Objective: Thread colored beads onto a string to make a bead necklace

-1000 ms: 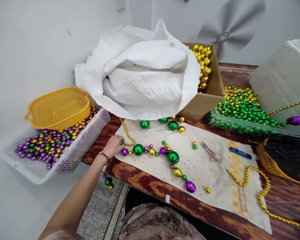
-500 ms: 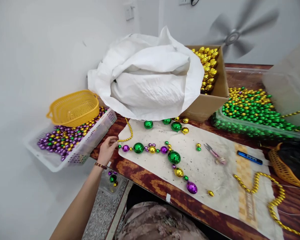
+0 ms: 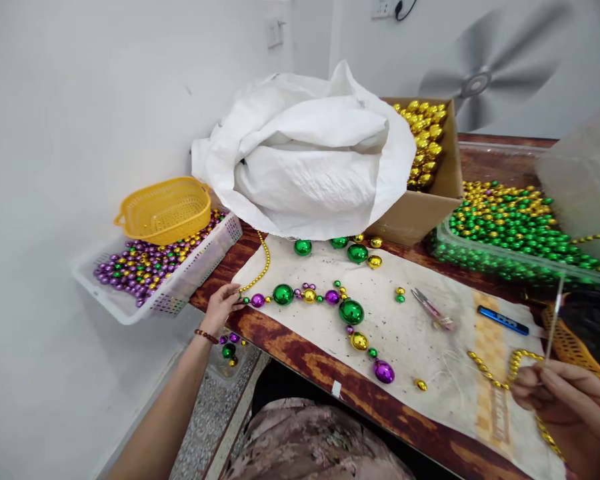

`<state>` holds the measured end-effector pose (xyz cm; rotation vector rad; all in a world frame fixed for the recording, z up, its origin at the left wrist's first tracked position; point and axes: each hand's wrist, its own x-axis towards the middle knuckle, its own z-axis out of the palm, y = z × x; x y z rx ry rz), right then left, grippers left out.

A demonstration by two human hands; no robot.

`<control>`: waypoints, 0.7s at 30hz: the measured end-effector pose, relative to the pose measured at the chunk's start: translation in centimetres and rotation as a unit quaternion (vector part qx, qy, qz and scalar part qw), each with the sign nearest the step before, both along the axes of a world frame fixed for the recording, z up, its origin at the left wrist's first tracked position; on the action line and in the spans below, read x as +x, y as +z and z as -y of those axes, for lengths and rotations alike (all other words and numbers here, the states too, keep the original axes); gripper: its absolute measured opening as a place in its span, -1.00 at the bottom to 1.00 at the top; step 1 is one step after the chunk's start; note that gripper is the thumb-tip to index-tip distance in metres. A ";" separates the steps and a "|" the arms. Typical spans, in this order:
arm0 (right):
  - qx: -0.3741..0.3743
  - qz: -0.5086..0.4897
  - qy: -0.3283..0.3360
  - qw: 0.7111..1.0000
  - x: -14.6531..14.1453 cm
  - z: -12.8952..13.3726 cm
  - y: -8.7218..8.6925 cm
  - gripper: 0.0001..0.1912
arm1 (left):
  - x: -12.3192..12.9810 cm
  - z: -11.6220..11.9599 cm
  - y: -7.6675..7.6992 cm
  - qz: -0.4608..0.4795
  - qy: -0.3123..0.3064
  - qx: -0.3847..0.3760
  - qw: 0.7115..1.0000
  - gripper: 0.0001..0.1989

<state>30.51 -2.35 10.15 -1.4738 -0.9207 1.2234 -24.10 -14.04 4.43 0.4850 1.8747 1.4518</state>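
Note:
My left hand [image 3: 222, 308] is closed at the table's left edge, its fingertips pinching the end of the bead string [image 3: 283, 294]. That string of green, purple and gold balls bends down to a large purple ball [image 3: 383, 371]. A thin gold bead chain [image 3: 265, 265] runs up from beside the same fingers. At the right, my right hand [image 3: 555, 393] pinches a thin pale stick or needle [image 3: 556, 310] pointing upward. Behind that hand lies a gold bead strand [image 3: 486, 373], partly hidden. Scissors [image 3: 433, 310] and a blue pen-like tool [image 3: 503, 320] rest on the cloth.
A white sack [image 3: 310, 173] stands at the back beside a cardboard box [image 3: 410, 217] of gold balls. Left is a white basket [image 3: 195, 273] of beads with a yellow basket [image 3: 163, 210] on it. A clear bin [image 3: 510, 257] of beads stands right. Loose balls lie on the cloth.
My right hand has come into view at the right with the thin stick. The view has shifted slightly, and my left hand stays at the string's end.

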 end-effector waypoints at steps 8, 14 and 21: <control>-0.082 -0.054 0.031 0.995 -2.6 0.9 0.0 -0.46 | 0.0 0.2 -0.1 0.002 -0.006 -0.021 1.000 -0.58; -0.085 -0.064 0.051 0.993 -4.0 1.5 -0.3 -0.48 | 0.0 0.3 -0.2 -0.024 -0.020 -0.030 0.999 -0.53; -0.071 -0.017 0.080 0.994 -4.2 1.8 -1.6 -0.49 | 0.0 0.4 -0.4 -0.068 -0.041 -0.038 0.996 -0.62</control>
